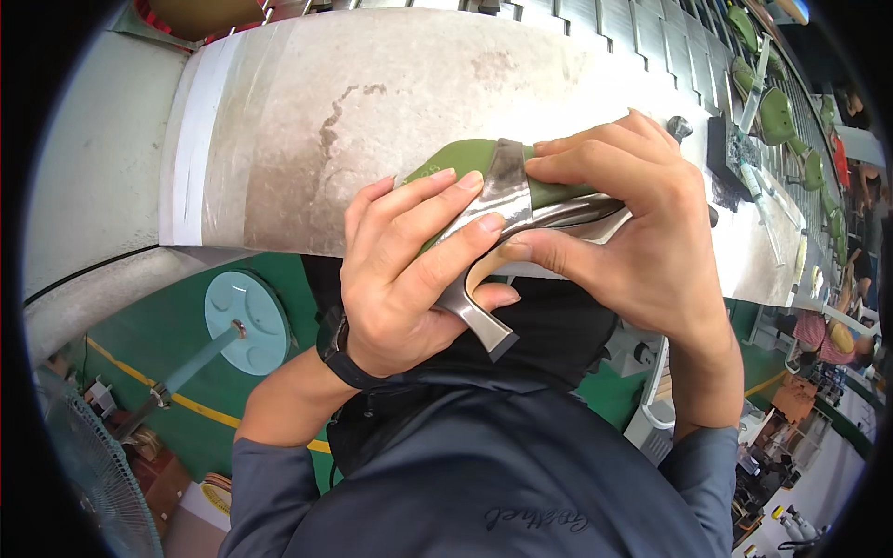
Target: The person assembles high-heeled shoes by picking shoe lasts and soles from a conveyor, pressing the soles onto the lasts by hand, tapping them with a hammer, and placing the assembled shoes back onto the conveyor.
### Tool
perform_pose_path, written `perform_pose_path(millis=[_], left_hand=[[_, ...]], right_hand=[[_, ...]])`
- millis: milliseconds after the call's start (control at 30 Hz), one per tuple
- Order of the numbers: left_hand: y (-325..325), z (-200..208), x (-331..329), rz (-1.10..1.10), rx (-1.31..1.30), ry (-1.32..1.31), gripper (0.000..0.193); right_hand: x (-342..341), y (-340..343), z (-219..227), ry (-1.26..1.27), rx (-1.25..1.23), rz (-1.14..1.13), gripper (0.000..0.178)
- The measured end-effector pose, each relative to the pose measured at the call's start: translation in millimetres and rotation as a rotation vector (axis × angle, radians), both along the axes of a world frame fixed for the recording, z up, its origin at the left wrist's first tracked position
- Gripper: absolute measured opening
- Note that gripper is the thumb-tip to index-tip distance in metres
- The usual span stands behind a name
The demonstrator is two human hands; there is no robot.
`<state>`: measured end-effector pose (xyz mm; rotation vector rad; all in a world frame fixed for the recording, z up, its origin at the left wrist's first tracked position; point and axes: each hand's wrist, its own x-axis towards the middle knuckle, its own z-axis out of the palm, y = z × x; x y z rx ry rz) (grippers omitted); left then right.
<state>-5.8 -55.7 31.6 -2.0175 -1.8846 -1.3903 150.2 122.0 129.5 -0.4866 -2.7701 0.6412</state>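
A high-heeled shoe [484,325] in shiny pewter-grey is held bottom up over the bench's near edge, a green shoe last [462,156] inside it. A broad metallic strap [508,177] crosses the last. My left hand [395,279] is closed round the near left side, fingers over the strap and last, thumb tip showing beside the heel. My right hand [642,214] grips the shoe from the right, fingertips on the last by the strap's edge and thumb near the sole's curve. The right fingers hide part of the shoe. Below my left hand is a dark wristwatch [344,352].
A stained pale sheet covers the bench [288,112]. Behind it runs a slatted metal conveyor [642,42]. At right stand a dark block [730,158], brushes, and several green lasts [777,116]. A fan [88,456] and blue round base [246,321] stand lower left. People work far right.
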Motion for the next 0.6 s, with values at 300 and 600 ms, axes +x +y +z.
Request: perform_pose_path(millis=[300, 600], left_hand=[[18.7, -12.0, 22.2, 0.209, -0.082, 0.139, 0.089], [52.0, 37.0, -17.3, -0.151, -0.238, -0.182, 0.061]], right_hand=[[-5.7, 5.7, -11.4, 0.041, 0.306, 0.022, 0.059], [32.3, 56.0, -17.5, 0.131, 0.235, 0.039, 0.072]])
